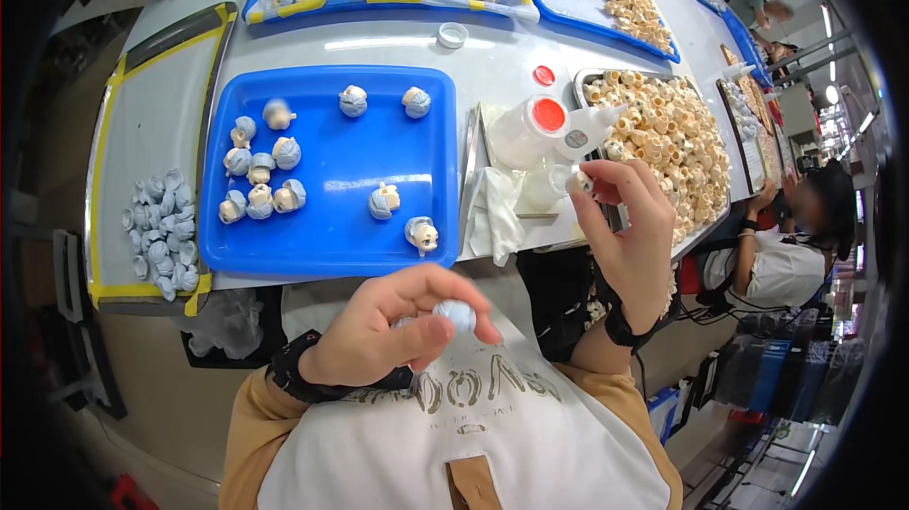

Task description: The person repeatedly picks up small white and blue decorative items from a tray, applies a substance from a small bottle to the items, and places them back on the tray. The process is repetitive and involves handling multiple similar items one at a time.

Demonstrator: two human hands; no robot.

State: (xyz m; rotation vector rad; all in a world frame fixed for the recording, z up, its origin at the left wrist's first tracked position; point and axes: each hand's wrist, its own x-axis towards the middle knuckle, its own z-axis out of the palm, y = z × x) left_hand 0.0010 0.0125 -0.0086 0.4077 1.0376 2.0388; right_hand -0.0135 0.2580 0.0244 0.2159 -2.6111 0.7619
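Note:
My left hand [402, 325] is closed around a small light-blue doll hair piece [456, 315], held in front of my apron. Raised beside the bottles, my right hand [630, 226] pinches a small whitish piece with dark marks [579, 181] between thumb and fingertips; its exact kind is unclear. Just left of those fingertips is a small clear jar [544, 188]. On the table ahead, a blue tray [327, 254] bears several doll heads [383, 200] with blue hair, mostly grouped at its left side. A metal tray [723, 212] heaped with beige doll face pieces [663, 131] lies beyond my right hand.
A yellow-taped tray [156, 112] at left holds blue hair pieces [166, 226]. A red-topped bottle [523, 136], a white squeeze bottle [592, 126] and a crumpled cloth [496, 216] stand between trays. Farther back are more filled trays [393, 6]. Another person [786, 264] sits at right.

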